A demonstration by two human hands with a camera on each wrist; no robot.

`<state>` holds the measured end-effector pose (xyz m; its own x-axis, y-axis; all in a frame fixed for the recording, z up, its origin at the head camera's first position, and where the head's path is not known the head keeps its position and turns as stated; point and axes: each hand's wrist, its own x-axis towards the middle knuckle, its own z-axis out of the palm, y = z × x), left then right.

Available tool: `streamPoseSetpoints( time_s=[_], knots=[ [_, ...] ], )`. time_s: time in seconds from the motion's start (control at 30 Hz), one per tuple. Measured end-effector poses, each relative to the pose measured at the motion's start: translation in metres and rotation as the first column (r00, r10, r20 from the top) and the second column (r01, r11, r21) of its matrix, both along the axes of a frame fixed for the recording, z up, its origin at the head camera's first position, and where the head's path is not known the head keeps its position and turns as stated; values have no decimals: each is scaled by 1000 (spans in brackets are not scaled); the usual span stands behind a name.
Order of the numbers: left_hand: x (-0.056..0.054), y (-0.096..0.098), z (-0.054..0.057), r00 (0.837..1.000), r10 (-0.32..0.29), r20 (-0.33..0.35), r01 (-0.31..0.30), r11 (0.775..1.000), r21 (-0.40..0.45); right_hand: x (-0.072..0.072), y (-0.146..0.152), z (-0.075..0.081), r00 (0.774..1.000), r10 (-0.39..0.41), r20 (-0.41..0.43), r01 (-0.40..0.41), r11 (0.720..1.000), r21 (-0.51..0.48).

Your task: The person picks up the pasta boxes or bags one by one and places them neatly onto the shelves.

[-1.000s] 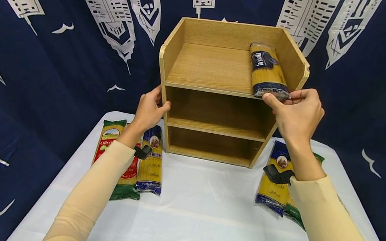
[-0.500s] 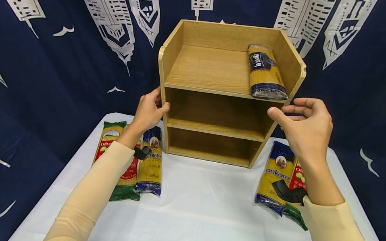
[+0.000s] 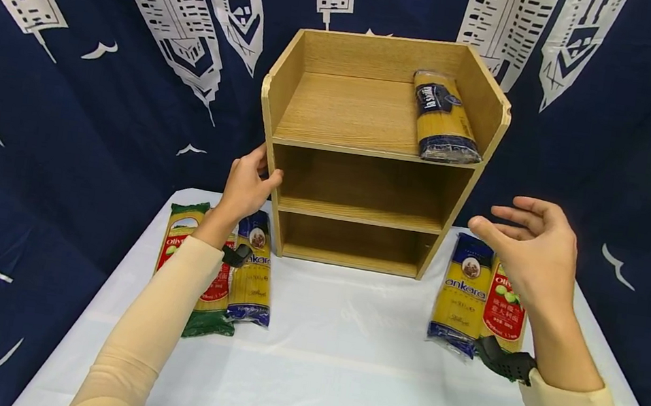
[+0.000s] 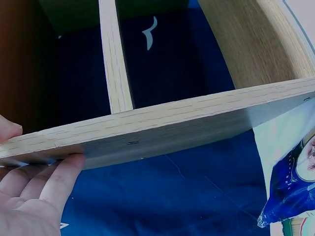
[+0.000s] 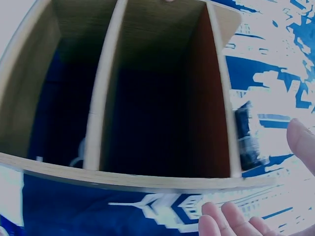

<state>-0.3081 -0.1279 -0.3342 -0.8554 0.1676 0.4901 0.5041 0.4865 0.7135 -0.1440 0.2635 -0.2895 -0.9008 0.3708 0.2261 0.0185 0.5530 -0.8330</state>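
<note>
A small wooden shelf unit (image 3: 349, 113) stands at the back of the table, with an open top tray above two compartments. My left hand (image 3: 246, 182) holds its left side panel, thumb over the front edge and fingers against the outer face, as the left wrist view (image 4: 39, 191) also shows. On the top level, by the right wall, lies a yellow pack of spaghetti (image 3: 449, 120) with dark blue bands. To the right of the unit my right hand (image 3: 535, 254) is in the air, fingers spread from the thumb and nothing between them.
Left of the unit lie a green-and-red spaghetti pack (image 3: 211, 322) and a yellow-and-blue one (image 3: 252, 282). A similar pair, yellow-and-blue (image 3: 458, 303) and red-labelled (image 3: 504, 309), lies at the right. White cloth covers the table (image 3: 342, 356); a dark blue patterned curtain (image 3: 147, 104) hangs behind.
My right hand has let go of the spaghetti pack's front end and moved down and right, away from the shelf unit. The pack stays on the top level. My left hand keeps its hold.
</note>
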Motion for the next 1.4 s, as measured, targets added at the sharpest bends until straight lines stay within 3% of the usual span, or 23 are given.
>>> streamPoseSetpoints(
  time_s=[0.2,0.6,0.83,1.1,1.4],
  knots=[
    [0,0,-1,1000,3,3,-3,1000,0,2,2,-25,997,4,72,-3,1000,-15],
    [-1,0,0,1000,-11,-14,11,1000,23,4,11,-83,986,48,161,-23,988,-152],
    [-1,1,-1,1000,-13,-2,13,1000,25,3,12,-116,970,0,245,38,988,-147],
    [-1,0,-2,1000,-22,-10,22,999,39,4,10,-147,927,-50,373,95,990,-101],
    [-2,0,-2,999,-25,-23,26,999,37,7,8,-169,909,-116,400,160,984,-79]
  ],
)
